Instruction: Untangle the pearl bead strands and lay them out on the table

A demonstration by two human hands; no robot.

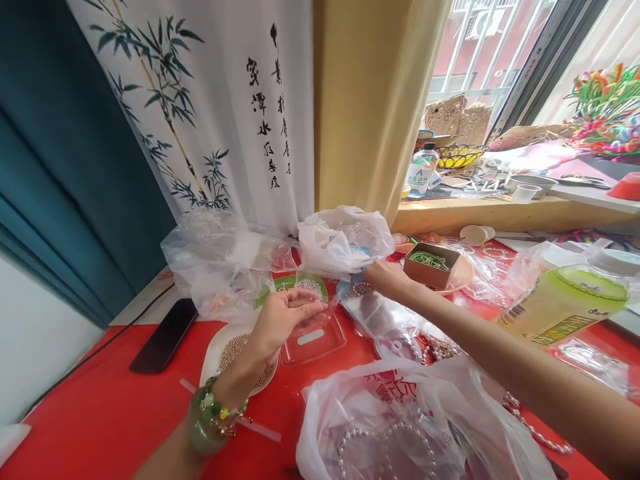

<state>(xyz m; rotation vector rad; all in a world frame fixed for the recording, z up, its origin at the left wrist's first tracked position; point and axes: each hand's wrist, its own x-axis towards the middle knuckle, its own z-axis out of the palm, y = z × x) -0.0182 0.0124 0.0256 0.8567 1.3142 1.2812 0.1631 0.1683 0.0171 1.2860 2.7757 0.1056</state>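
Observation:
My left hand (283, 320) hovers palm up over a clear plastic tray (315, 339), its fingers loosely curled and apart, with nothing plainly in it. Beaded and jade bracelets (213, 419) circle that wrist. Under the forearm sits a white plate of small gold beads (235, 353). My right hand (385, 277) reaches forward and pinches the lower edge of a crumpled white plastic bag (345, 240). Just below it lies a clear zip pouch of beads (370, 310).
A black phone (165, 335) lies at the left on the red table cover. A brown box (431, 264) rests on a plate. A white bag with pearl strands (400, 427) is in front, a green-capped bottle (565, 303) at right. Cluttered windowsill behind.

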